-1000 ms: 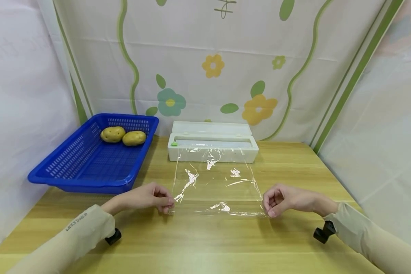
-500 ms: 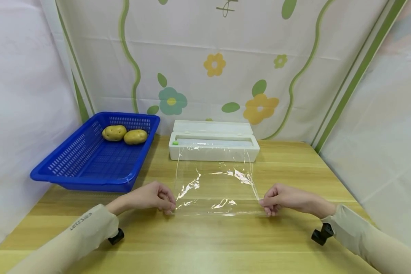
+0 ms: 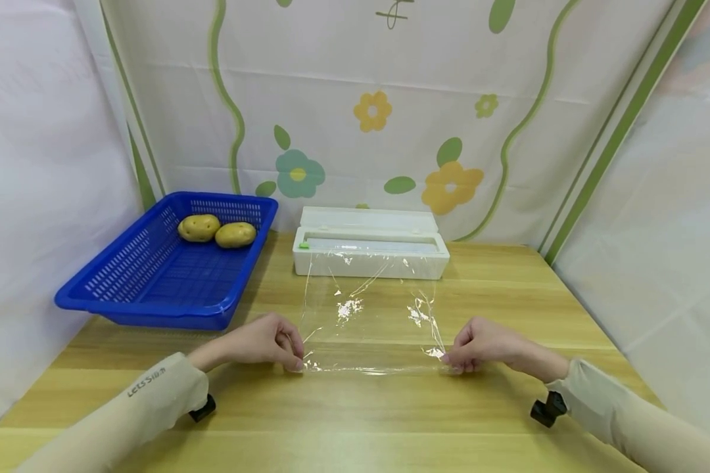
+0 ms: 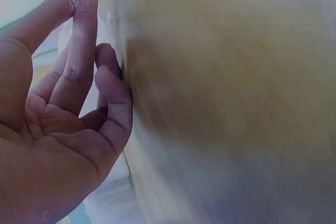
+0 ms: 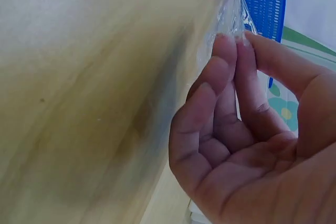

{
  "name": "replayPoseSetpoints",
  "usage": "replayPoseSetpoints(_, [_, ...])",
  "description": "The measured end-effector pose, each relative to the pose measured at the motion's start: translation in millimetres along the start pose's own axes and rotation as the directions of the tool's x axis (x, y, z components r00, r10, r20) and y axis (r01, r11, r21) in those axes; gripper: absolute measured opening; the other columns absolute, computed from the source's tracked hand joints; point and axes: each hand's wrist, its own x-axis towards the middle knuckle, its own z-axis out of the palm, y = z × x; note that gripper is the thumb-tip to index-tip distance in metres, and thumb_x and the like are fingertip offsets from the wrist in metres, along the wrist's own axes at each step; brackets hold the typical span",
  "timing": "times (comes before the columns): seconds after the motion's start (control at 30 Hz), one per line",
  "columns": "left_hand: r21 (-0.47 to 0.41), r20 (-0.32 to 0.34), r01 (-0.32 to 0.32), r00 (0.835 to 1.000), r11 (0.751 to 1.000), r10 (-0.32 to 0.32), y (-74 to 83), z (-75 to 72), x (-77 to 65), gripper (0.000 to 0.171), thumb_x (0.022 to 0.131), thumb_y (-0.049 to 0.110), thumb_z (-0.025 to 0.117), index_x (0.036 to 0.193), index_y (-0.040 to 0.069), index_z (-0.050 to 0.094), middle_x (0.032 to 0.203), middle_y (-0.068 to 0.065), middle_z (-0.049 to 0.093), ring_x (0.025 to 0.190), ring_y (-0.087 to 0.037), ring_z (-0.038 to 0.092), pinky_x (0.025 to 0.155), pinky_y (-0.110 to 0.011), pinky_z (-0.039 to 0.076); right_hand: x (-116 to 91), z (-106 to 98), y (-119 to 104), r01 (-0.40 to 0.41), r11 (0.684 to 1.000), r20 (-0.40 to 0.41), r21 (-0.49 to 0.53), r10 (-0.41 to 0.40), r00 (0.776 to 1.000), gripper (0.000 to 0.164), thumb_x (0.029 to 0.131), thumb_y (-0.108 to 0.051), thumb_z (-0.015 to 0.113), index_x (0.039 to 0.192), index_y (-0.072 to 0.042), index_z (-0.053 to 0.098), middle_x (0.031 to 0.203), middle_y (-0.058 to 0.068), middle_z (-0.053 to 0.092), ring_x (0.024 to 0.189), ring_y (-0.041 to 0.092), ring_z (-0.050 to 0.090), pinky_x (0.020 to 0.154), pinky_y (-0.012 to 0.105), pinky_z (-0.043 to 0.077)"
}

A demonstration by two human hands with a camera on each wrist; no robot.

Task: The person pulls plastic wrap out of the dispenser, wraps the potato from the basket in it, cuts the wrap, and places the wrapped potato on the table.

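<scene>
A sheet of clear plastic wrap [image 3: 369, 328] stretches from a white wrap dispenser box [image 3: 369, 265] toward the front of the table. My left hand [image 3: 264, 340] pinches the sheet's near left corner between thumb and fingertip; the left wrist view shows crinkled film at those tips. At the near right corner, my right hand [image 3: 488, 343] pinches the film, which gathers into folds in the right wrist view. The box's lid [image 3: 369, 219] stands raised, and a small green slider [image 3: 304, 246] sits at the left end of its slot.
A blue plastic basket [image 3: 154, 309] stands on the left of the wooden table [image 3: 355, 420]. Two potatoes lie inside it, a left potato [image 3: 199, 228] and a right potato [image 3: 235, 234]. Behind the box hangs a flower-patterned cloth [image 3: 343, 151].
My right hand has shifted slightly left, and its fingers have changed their hold on the film's corner. My left hand keeps its pinch. Creases and glints on the sheet have changed.
</scene>
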Motion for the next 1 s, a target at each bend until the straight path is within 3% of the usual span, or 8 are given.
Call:
replayPoseSetpoints(0.17, [0.033,-0.010,0.003,1.000,0.999,-0.002,-0.4,2.8,0.0,0.022,0.077,0.021,0.086,0.089,0.009,0.072,0.073,0.001,0.071,0.064,-0.011,0.062,0.054,-0.021,0.043,-2,7,-1,0.013,0.996,-0.054,-0.090,-0.018,0.998,0.025,0.081,-0.022,0.082,0.066,-0.003,0.073,0.064,0.013,0.067,0.052,0.016,0.054,0.047,0.029,0.046])
replayPoseSetpoints(0.4, [0.067,-0.012,-0.004,1.000,0.998,0.004,0.3,4.0,-1.8,0.023,0.075,0.021,0.087,0.088,0.009,0.071,0.072,0.003,0.070,0.063,-0.010,0.061,0.055,-0.022,0.044,-1,13,0,0.047,0.990,-0.083,-0.135,-0.059,0.995,0.024,0.079,-0.022,0.084,0.065,-0.006,0.072,0.061,0.011,0.066,0.050,0.014,0.052,0.043,0.023,0.041])
replayPoseSetpoints(0.7, [0.089,-0.011,-0.025,1.000,0.996,0.026,-0.1,6.8,-4.2,0.023,0.074,0.018,0.088,0.087,0.010,0.071,0.073,0.004,0.070,0.065,-0.014,0.063,0.056,-0.025,0.048,1,17,5,0.168,0.971,-0.023,-0.172,-0.175,0.984,0.023,0.079,-0.022,0.084,0.063,-0.011,0.070,0.058,0.000,0.062,0.047,0.002,0.043,0.043,0.017,0.033])
replayPoseSetpoints(0.83, [0.110,-0.007,-0.034,0.999,0.993,0.035,1.8,7.6,-4.7,0.024,0.073,0.016,0.089,0.087,0.011,0.071,0.073,0.004,0.069,0.066,-0.015,0.064,0.057,-0.026,0.049,-1,17,4,0.178,0.964,0.000,-0.196,-0.181,0.983,0.022,0.077,-0.020,0.085,0.063,-0.011,0.070,0.059,-0.006,0.061,0.049,0.001,0.043,0.045,0.017,0.033])
replayPoseSetpoints(1.0, [0.125,-0.007,-0.050,0.999,0.991,0.051,3.6,7.1,-5.4,0.024,0.072,0.014,0.089,0.087,0.010,0.071,0.072,0.005,0.068,0.065,-0.014,0.063,0.057,-0.024,0.048,-3,19,4,0.159,0.966,0.007,-0.205,-0.162,0.987,0.018,0.075,-0.015,0.086,0.066,-0.012,0.071,0.060,-0.004,0.063,0.051,0.002,0.045,0.046,0.017,0.036])
